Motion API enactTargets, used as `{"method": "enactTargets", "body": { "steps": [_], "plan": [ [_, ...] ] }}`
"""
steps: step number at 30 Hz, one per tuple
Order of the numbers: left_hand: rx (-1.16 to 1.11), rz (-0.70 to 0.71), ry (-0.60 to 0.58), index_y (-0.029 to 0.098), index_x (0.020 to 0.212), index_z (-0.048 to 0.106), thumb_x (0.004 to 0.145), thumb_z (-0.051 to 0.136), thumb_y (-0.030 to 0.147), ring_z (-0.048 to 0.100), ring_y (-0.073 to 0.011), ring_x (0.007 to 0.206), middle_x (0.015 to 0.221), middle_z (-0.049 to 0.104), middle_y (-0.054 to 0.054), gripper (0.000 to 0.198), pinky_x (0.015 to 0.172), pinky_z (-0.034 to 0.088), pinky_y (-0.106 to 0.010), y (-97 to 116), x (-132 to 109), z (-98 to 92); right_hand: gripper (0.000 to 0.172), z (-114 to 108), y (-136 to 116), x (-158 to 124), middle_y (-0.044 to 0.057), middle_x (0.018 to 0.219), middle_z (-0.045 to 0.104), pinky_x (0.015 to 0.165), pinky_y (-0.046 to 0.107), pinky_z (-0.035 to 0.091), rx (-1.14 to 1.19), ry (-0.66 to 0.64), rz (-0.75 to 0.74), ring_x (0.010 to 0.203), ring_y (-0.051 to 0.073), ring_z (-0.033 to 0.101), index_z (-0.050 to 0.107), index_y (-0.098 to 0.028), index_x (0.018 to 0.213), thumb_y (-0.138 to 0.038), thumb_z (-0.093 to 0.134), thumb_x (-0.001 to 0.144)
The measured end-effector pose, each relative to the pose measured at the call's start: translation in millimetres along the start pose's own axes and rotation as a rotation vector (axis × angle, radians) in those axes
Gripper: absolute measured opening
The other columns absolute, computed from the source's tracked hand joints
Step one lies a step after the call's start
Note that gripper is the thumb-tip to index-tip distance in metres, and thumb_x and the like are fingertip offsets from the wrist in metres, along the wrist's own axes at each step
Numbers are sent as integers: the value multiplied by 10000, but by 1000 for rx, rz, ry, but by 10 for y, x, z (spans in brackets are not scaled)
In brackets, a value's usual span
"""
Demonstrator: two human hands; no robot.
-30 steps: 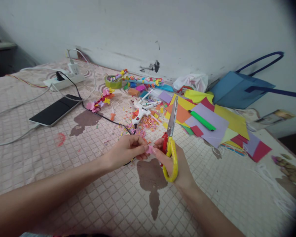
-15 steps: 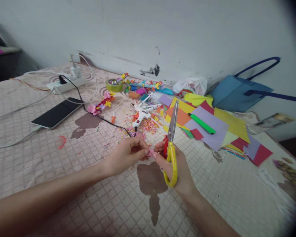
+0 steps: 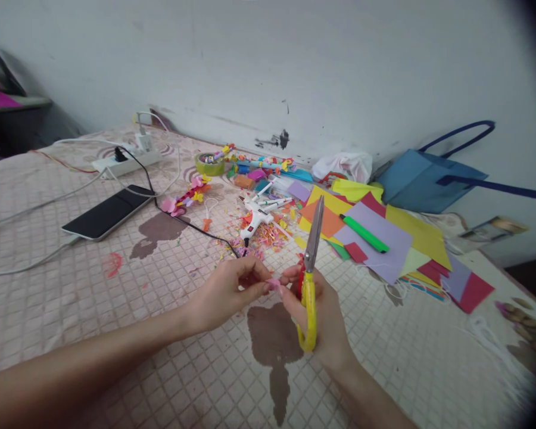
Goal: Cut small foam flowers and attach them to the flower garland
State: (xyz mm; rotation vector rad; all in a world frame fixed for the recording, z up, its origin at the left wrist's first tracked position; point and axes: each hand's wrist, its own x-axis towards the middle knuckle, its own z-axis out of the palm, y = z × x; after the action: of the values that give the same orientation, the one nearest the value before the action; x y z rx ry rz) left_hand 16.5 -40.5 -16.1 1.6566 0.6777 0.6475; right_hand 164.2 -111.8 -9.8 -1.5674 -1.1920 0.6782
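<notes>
Above the bed (image 3: 116, 333): pink scrap (image 3: 273, 284) pinched between left hand (image 3: 226, 292) and right hand (image 3: 321, 310), which also clamps shut scissors (image 3: 310, 268), tips up; likely risk: scrap slipping free, blades nicking fingers.

— Where is there open room on the bed (image 3: 116, 333)?
— Along its near edge and near-left corner.
— And what blocks?
— The phone (image 3: 108, 213) and black cable (image 3: 178, 217) left, glue gun (image 3: 255, 215) mid-bed, paper sheets (image 3: 384, 229) toward the right edge.
</notes>
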Motion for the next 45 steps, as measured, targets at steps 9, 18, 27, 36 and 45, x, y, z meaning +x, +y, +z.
{"method": "enactTargets", "body": {
  "steps": [9, 18, 27, 36, 45],
  "plan": [
    [89, 25, 39, 138, 789, 624, 821, 596, 236, 590, -109, 675, 743, 663, -21, 107, 616, 448, -199, -21, -4, -15, 171, 4, 19, -15, 5, 729, 642, 563, 263, 478, 5, -1, -15, 588, 147, 587, 559, -202, 825, -245, 644, 682],
    [53, 7, 33, 137, 770, 616, 811, 610, 239, 567, -99, 641, 708, 642, -10, 111, 592, 429, -198, -4, 3, -13, 154, 10, 16, -22, 8, 727, 648, 578, 273, 497, -10, 8, -25, 612, 158, 606, 568, -204, 823, -252, 640, 696],
    [-265, -196, -90, 124, 778, 597, 789, 640, 335, 576, -102, 640, 700, 625, -14, 216, 629, 465, -223, -41, 53, -27, 266, -23, 57, 43, 11, 731, 610, 560, 260, 488, 153, -54, 143, 626, 148, 582, 577, -180, 804, -384, 699, 684],
    [-368, -392, -75, 133, 710, 618, 744, 675, 334, 605, -103, 566, 657, 675, -23, 212, 583, 476, -223, 10, 54, -11, 299, -22, 100, 51, -36, 630, 545, 420, 211, 367, 267, -88, 270, 466, 87, 454, 568, -173, 816, -366, 711, 637],
    [-359, -386, -70, 127, 685, 603, 739, 678, 327, 585, -87, 543, 636, 664, -18, 220, 555, 466, -201, 24, 60, -17, 269, -12, 127, 60, -54, 572, 541, 400, 201, 362, 264, -98, 317, 437, 81, 448, 576, -169, 825, -329, 685, 637]
  ]
}}
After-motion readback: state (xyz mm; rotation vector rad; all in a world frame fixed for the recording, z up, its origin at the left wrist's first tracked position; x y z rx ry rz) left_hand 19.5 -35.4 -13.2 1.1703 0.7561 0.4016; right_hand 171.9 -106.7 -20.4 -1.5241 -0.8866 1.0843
